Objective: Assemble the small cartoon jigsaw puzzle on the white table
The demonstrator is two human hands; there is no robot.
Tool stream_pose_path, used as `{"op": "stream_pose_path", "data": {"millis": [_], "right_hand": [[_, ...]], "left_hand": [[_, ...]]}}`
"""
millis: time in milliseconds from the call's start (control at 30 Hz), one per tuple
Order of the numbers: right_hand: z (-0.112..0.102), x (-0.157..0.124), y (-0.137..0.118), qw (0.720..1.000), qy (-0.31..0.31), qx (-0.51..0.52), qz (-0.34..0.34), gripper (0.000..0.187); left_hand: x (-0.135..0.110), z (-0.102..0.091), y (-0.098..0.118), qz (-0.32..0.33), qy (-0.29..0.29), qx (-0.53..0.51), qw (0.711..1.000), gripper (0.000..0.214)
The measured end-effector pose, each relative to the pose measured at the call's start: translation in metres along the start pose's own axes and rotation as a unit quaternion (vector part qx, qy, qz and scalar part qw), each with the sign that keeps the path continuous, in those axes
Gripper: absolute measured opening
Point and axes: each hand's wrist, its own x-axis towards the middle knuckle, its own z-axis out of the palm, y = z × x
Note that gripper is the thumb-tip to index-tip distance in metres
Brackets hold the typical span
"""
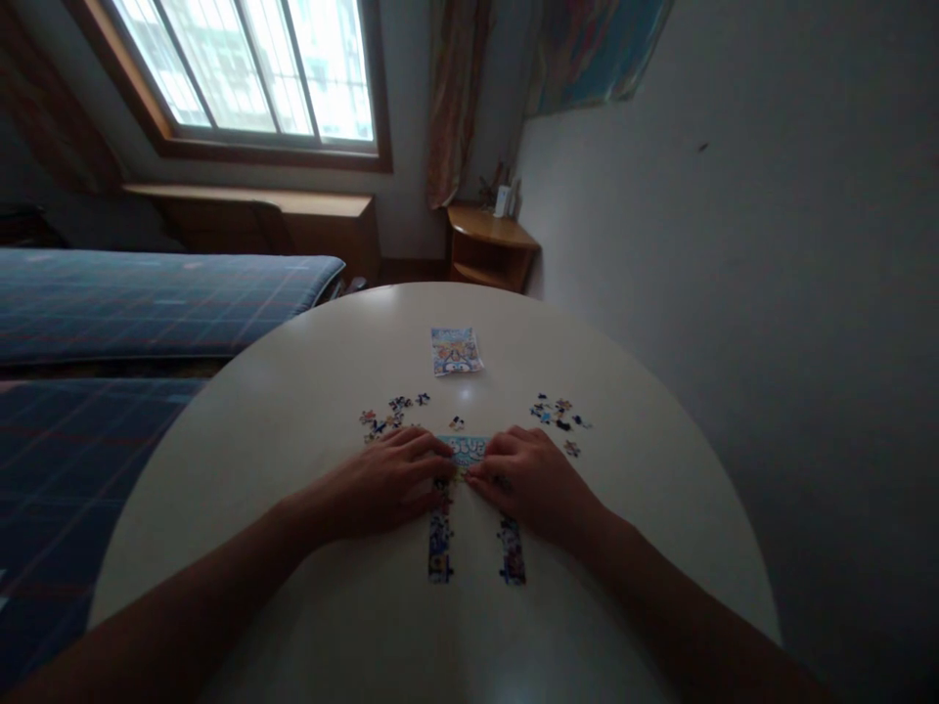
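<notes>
A partly joined jigsaw puzzle [468, 448] lies flat on a round white table, with a light blue top strip and two side strips running toward me. My left hand [403, 471] rests on its upper left corner, fingers stretched out over the pieces. At the inner edge of the top strip, my right hand [522, 477] has its fingers drawn together on a small puzzle piece [462, 473], mostly covered by the fingertips. The left strip [439, 548] and right strip [513, 552] show below the hands. Both upper corners are hidden under the hands.
Loose pieces [386, 418] are scattered beyond my left hand, and another group [558, 412] beyond my right. One small piece or cluster [456, 423] lies just past the top strip. Farther back is a printed picture sheet [456, 352]. A wall stands right; a bed [147, 303] left.
</notes>
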Motion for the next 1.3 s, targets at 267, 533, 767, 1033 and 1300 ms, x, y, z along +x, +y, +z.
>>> {"op": "stream_pose_path", "data": {"millis": [267, 533, 767, 1033, 1300], "right_hand": [[-0.014, -0.006, 0.018, 1.0, -0.01, 0.02, -0.003, 0.011], [-0.007, -0.005, 0.012, 1.0, 0.003, 0.004, 0.008, 0.019], [-0.003, 0.001, -0.002, 0.999, -0.009, 0.024, 0.039, 0.007], [-0.005, 0.002, -0.002, 0.991, 0.024, 0.127, 0.02, 0.01], [-0.003, 0.001, -0.009, 0.946, 0.089, 0.308, 0.048, 0.012]], "left_hand": [[-0.002, 0.003, 0.005, -0.005, 0.004, 0.014, 1.0, 0.041], [-0.005, 0.004, 0.007, -0.008, 0.007, 0.028, 1.0, 0.041], [-0.006, 0.002, 0.01, -0.009, 0.006, 0.041, 0.999, 0.042], [-0.005, 0.006, 0.009, -0.02, 0.042, 0.01, 0.999, 0.033], [0.008, 0.015, 0.025, -0.137, 0.188, -0.119, 0.965, 0.008]]}}
